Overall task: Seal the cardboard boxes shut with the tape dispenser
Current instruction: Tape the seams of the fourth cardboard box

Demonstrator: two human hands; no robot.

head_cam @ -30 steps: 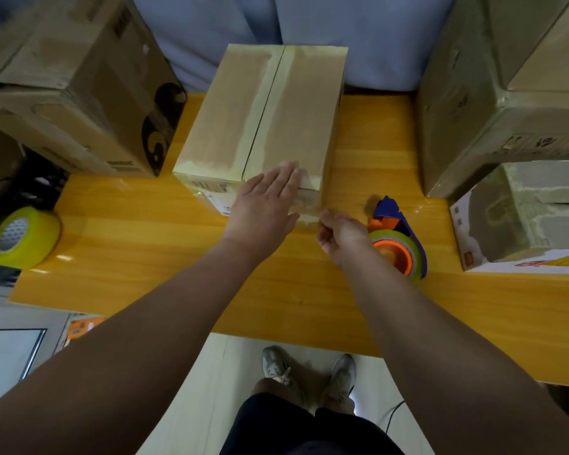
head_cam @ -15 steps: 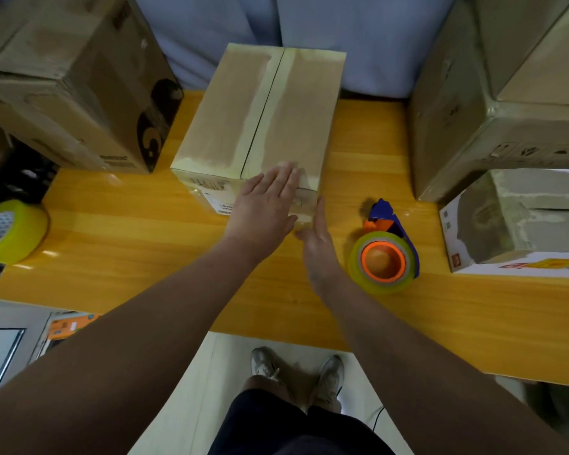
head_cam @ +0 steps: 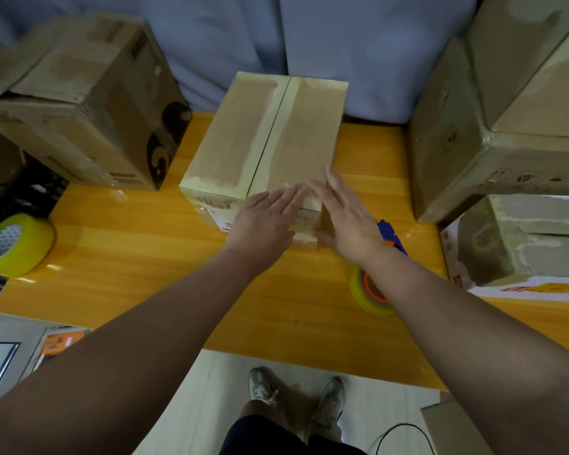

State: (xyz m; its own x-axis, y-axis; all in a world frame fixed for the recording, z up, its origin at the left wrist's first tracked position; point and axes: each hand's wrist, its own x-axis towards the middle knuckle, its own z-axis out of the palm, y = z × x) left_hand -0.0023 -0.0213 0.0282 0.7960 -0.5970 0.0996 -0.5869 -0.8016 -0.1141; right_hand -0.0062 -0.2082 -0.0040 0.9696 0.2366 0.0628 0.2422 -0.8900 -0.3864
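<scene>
A closed cardboard box [head_cam: 270,139] stands in the middle of the orange table [head_cam: 138,257], with a pale tape strip along its centre seam. My left hand [head_cam: 266,221] lies flat with straight fingers on the box's near right corner. My right hand [head_cam: 345,218] presses flat against the same corner from the right, fingers straight over the top edge. The blue and orange tape dispenser [head_cam: 372,290] with its yellowish roll lies on the table, partly hidden under my right forearm.
A large brown box [head_cam: 89,103] stands at the back left. Stacked taped boxes [head_cam: 493,126] fill the right side, with a white box [head_cam: 519,244] below them. A yellow tape roll [head_cam: 14,244] sits at the table's left edge. My feet show below the front edge.
My right hand has left the table beside the dispenser and moved up onto the box's near right corner, fingers now straight. My left hand has stayed on the box.
</scene>
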